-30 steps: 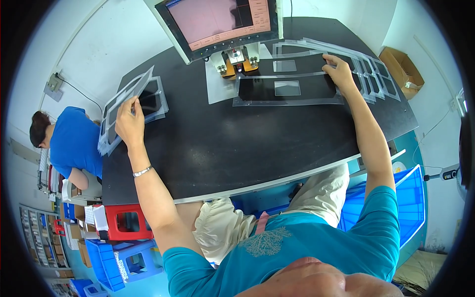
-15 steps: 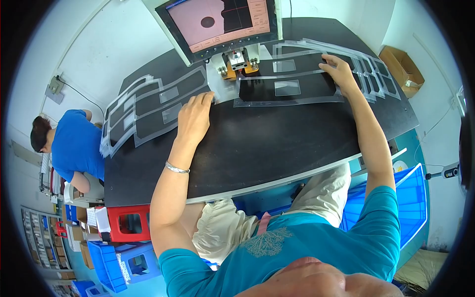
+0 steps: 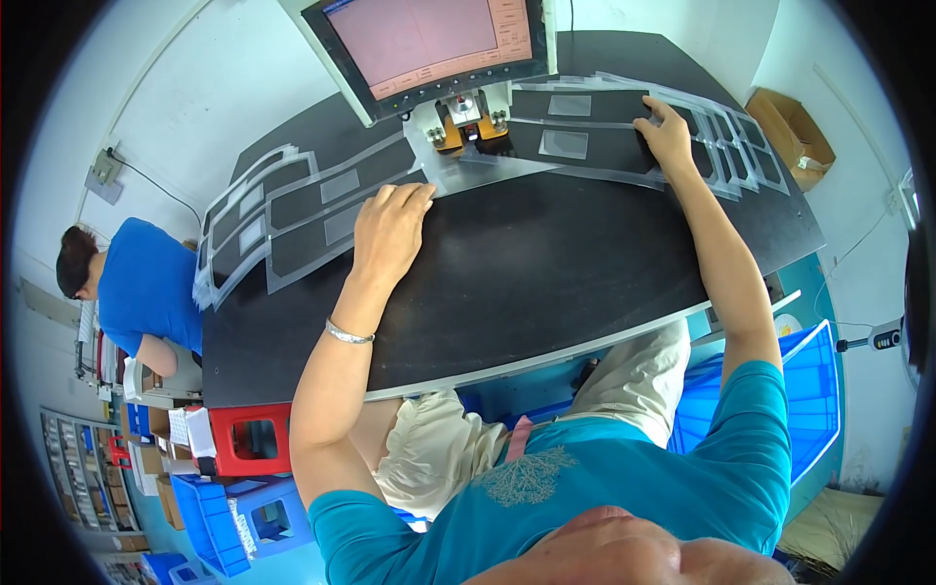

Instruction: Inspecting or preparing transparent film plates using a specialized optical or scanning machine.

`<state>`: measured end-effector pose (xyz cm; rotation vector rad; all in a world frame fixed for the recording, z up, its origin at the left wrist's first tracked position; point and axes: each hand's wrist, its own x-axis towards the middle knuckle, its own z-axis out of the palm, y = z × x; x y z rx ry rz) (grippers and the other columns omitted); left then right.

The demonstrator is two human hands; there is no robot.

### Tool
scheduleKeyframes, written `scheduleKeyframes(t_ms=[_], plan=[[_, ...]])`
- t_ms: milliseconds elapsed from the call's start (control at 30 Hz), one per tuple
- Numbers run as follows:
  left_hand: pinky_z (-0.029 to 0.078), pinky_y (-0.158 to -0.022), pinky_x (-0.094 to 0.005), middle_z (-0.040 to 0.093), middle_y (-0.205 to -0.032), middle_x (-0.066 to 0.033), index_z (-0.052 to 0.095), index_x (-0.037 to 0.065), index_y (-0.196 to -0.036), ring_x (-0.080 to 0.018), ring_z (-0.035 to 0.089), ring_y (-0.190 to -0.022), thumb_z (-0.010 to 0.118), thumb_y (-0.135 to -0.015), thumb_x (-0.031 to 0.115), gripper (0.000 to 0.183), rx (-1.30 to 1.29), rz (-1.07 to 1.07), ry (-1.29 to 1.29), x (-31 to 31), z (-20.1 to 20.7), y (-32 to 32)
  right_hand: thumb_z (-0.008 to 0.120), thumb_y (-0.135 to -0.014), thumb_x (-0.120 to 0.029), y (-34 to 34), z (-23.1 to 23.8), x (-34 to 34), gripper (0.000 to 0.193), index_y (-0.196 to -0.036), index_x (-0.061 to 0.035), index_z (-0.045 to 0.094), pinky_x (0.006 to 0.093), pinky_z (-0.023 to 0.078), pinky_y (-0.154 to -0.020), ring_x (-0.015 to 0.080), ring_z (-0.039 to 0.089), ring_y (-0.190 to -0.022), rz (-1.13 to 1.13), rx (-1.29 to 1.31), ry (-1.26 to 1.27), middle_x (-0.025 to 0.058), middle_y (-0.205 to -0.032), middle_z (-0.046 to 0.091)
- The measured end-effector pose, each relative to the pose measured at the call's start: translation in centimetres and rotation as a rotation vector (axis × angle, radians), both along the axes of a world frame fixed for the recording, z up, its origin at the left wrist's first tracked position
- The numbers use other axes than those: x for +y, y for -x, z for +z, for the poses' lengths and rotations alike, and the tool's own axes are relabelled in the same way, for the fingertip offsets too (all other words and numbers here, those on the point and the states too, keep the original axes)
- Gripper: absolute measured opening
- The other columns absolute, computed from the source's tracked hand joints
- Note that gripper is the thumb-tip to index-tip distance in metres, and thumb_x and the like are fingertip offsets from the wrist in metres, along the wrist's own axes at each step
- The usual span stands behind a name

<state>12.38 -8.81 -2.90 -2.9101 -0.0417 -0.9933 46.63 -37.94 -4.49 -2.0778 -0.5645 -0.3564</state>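
My left hand rests on the inner end of a dark film sheet with clear borders and clear rectangular windows, its fingers lying stretched out towards the metal plate. My right hand touches another such film sheet, thumb and forefinger apart on its right end. The left end of that sheet runs up to a small bench machine with yellow metal parts. My fingertips' undersides are hidden, as are the right hand's other fingers.
A monitor with a pinkish picture stands above the machine. More overlapping film sheets lie on the right of the black table. An open cardboard box is beyond. A person in blue works at the left; a blue crate stands below right.
The right film sheet has shifted away from me towards the machine. My right hand moved slightly farther off, my left hand slightly right. The dark shapes on the monitor have disappeared.
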Motion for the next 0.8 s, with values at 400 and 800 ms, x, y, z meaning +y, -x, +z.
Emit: scheduleKeyframes(t_ms=[400,800], plan=[[0.052,-0.086,-0.0377,0.07,-0.112,-0.0034,0.072,0.008,-0.113,-0.0233,0.064,-0.1,0.068,-0.09,0.01,0.023,0.077,0.011,0.028,0.1,-0.1,0.1,0.072,-0.085,-0.015,0.8,0.3,0.5,0.053,-0.135,-0.0021,0.061,0.0377,0.044,-0.108,0.0324,0.06,-0.126,-0.014,-0.006,0.041,0.0213,-0.134,0.063],[0.051,-0.101,-0.0422,0.065,-0.131,-0.0127,0.066,0.009,-0.128,-0.0319,0.06,-0.122,0.057,-0.097,0.01,0.032,0.124,0.083,0.042,-0.1,-0.7,0.4,0.072,-0.083,-0.021,1.9,0.6,0.1,0.056,-0.134,-0.0036,0.062,0.0398,0.047,-0.103,0.0339,0.064,-0.117,0.033,-0.021,0.015,0.0203,-0.125,0.067]])
